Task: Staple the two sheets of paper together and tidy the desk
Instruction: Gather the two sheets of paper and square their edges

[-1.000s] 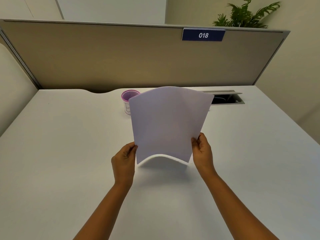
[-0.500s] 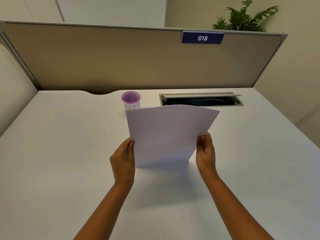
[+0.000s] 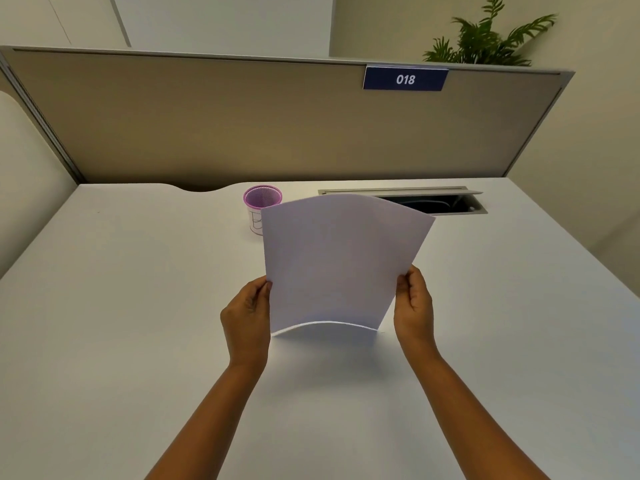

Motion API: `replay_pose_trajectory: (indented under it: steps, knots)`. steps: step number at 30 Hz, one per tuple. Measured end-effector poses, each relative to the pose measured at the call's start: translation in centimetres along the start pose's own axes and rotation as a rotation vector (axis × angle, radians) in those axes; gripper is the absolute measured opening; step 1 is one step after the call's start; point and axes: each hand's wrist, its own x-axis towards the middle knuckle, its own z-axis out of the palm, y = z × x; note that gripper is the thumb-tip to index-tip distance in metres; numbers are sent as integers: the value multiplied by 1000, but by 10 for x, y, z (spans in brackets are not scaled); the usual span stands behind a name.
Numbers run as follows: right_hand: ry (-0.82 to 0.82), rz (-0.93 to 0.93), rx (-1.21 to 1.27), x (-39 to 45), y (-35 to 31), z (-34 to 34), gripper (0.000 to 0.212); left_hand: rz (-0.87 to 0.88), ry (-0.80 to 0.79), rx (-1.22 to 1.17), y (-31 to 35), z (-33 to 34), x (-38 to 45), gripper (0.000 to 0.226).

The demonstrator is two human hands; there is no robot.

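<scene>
- Reaching in from the near edge, two bare forearms over the white desk (image 3: 121, 306); nothing else on the near part of it
- Gripping the paper's left edge, left hand (image 3: 246, 315), thumb on the front face, fingers curled behind; gripping the right edge, right hand (image 3: 414, 306), thumb likewise forward
- Held upright between both hands at mid-desk, white paper (image 3: 341, 261); bottom edge bowed upward in an arch, lower corners at or just above the desk surface, contact not clear; top edge curved, leaning away; one sheet or two, cannot tell
- Standing behind the paper's upper left corner, pink mesh cup (image 3: 262, 202) with a white label; partly hidden by the sheet
- Set into the far right of the desk, open cable tray (image 3: 450, 204) with lid raised; dark cords inside
- Closing off the back, tan partition (image 3: 242, 126) with blue plate (image 3: 405, 79) reading 018; green plant (image 3: 485, 39) behind it
</scene>
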Motion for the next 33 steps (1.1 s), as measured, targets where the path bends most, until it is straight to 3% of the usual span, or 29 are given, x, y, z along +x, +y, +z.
replay_pose_trajectory:
  steps: [8,13,20,24,29,33]
  knots:
    - [-71,15,-61,10,-23,-11,32,-46,23,-8,13,-3,24,19]
    - [-146,121,-163,19,-22,-24,32,-191,-109,38,2,-7,24,20]
    - [-310,378,-409,28,16,-34,28,-445,-312,89,-32,0,7,18]
    - [-374,440,-491,22,46,-33,23,-592,-310,26,-44,8,7,16]
    - [-435,483,-544,13,71,-29,18,-646,-311,42,-55,21,14,13]
    - [-468,469,-577,22,75,-27,21,-683,-321,64,-63,31,18,25]
